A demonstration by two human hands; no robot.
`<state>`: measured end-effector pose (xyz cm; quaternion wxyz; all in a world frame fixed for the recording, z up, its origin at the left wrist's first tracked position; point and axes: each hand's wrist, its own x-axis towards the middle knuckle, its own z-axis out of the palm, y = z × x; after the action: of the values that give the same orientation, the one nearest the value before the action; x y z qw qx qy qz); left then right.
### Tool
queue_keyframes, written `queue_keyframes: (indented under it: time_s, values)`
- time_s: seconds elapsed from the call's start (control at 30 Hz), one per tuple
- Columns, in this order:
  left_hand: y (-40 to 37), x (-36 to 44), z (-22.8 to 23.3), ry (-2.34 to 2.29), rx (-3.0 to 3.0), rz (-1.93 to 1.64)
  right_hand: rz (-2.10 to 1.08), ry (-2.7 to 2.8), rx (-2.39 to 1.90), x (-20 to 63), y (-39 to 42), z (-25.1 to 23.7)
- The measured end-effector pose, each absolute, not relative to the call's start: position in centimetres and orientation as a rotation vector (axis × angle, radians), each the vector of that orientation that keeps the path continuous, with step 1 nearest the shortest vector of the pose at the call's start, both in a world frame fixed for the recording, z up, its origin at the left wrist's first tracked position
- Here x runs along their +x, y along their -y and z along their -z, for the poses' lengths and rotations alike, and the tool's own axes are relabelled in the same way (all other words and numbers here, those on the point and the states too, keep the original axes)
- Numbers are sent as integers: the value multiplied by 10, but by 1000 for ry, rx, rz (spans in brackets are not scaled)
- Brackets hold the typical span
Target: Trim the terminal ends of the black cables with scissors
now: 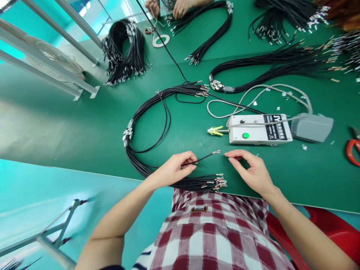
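Note:
Between the thumb and fingers of my left hand (177, 168) is a black cable (206, 156), its stripped end with thin coloured wires pointing right. My right hand (250, 170) is just right of those wire tips, thumb and forefinger apart, with nothing visible between them. A curved bundle of black cables (143, 107) lies around and behind my left hand, with metal connectors (128, 133) at its bend. Its near ends, with bared wires (221, 182), rest along the table's front edge. Beyond my hands stands a white box machine (253, 129) with a yellow-green forked tip (216, 131).
A grey pedal (312, 127) sits right of the machine, joined by a grey cord (306, 95). Further cable bundles (123, 52) lie across the green table (92, 138). Red-handled scissors (353, 150) are at the right edge. Another person's hands (180, 7) work at the top.

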<state>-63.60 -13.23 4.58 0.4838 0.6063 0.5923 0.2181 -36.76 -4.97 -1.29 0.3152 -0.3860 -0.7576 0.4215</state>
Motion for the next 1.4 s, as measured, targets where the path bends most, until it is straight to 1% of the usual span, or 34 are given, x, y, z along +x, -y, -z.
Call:
queue_keyframes:
  time_s: [0.13,0.3,0.43,0.6,0.8,0.93,1.13,1.4]
  values:
    - [113,-606,-49,-1397,1459,-704,-1298,1890,-988,-386,50,-4]
    - [104,-592,-45,-1392,1380,-803,-1317,1828,-960,-398,52,-13]
    - [106,-589,-40,-1377,1195,-872,-1343,1764,-937,-401,54,-13]
    - [107,-586,-39,-1374,1115,-908,-1441,1641,-996,-406,52,-10]
    - [109,-584,-33,-1306,951,-1032,-1706,1420,-1010,-418,55,-4]
    - [107,-579,-33,-1278,909,-1108,-1780,1371,-1012,-422,56,-4]
    - [99,-574,-28,-1265,903,-1124,-1751,1496,-994,-419,52,-9]
    - [107,-572,-12,-1413,932,-1200,-1379,1887,-979,-418,48,-1]
